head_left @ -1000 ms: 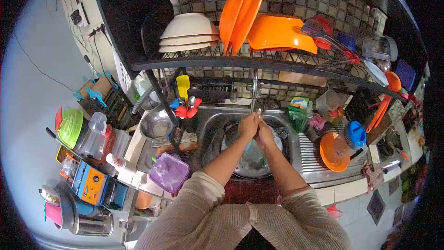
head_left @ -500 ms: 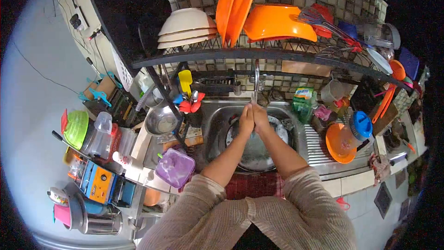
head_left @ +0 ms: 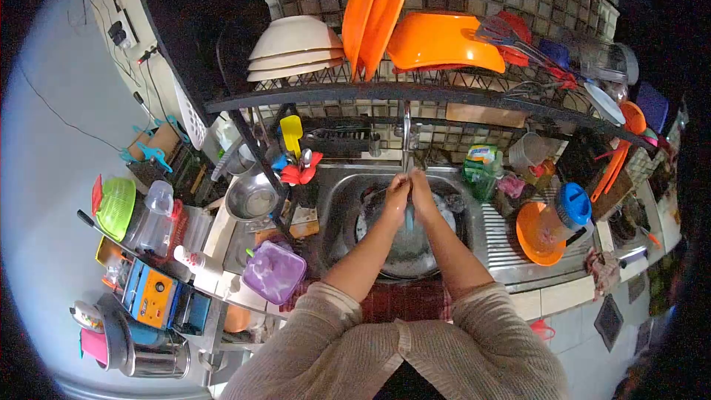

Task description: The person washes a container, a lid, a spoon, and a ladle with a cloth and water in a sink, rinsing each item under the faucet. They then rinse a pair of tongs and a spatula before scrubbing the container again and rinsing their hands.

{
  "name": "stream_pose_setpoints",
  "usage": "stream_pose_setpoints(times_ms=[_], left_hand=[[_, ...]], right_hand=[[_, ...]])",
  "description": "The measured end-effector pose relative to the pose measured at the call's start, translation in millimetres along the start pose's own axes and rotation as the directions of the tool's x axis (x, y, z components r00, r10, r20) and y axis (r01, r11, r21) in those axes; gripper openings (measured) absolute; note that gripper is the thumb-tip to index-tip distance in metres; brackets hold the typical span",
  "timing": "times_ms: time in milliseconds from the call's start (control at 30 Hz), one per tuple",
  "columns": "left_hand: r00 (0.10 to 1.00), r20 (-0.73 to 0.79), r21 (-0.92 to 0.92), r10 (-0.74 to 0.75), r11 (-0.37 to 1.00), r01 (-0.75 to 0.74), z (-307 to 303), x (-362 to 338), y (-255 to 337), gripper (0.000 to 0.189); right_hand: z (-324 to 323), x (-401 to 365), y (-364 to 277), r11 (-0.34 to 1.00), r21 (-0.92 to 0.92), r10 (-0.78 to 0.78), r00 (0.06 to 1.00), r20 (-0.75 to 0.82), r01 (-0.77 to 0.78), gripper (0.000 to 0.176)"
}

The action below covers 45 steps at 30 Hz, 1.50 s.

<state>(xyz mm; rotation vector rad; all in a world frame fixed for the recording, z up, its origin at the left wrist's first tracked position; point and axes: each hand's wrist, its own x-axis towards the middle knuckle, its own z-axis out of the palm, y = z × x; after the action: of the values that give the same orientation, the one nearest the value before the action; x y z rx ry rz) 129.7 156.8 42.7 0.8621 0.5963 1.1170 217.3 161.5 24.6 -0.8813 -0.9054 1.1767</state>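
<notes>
My left hand (head_left: 397,198) and my right hand (head_left: 422,194) are close together under the faucet (head_left: 406,130), over the metal sink (head_left: 335,211). Water seems to run between them, and a bluish streak shows just below the palms. The fingers point up toward the faucet and look curled, but what they hold, if anything, is too small to make out. Beneath the hands, a large round pan (head_left: 407,255) with sudsy water sits in the basin.
A rack above holds orange bowls (head_left: 444,41) and white bowls (head_left: 296,41). Left of the sink are a metal bowl (head_left: 252,196) and a purple container (head_left: 274,274). On the right stand a green soap pouch (head_left: 481,170) and a blue-lidded jug (head_left: 570,207) by an orange plate (head_left: 535,237).
My hands have parted slightly and sit a little lower, with the bluish streak now showing between them. The whole view has shifted slightly.
</notes>
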Motion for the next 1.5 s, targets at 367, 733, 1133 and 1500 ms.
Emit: stream_pose_setpoints(times_ms=[367,733,1133,1500], left_hand=[[0.926,-0.164,0.629,0.339,0.759,-0.166,-9,-13,14,0.036],[0.900,0.058,0.688,0.431,0.636,-0.349,-11,-28,24,0.028],[0.899,0.064,0.857,0.432,0.437,-0.272,-14,-12,16,0.027],[0.913,-0.057,0.966,0.404,0.255,-0.053,-3,-14,46,0.052]], right_hand=[[19,-57,-7,0.981,-0.194,-0.022,1.000,0.013,0.024,0.038],[19,-53,8,0.989,-0.087,-0.133,0.977,-0.167,0.120,0.034],[15,-54,15,0.916,-0.293,-0.316,0.942,-0.110,0.273,0.039],[40,-33,-9,0.947,-0.260,0.120,0.958,-0.260,-0.188,0.039]])
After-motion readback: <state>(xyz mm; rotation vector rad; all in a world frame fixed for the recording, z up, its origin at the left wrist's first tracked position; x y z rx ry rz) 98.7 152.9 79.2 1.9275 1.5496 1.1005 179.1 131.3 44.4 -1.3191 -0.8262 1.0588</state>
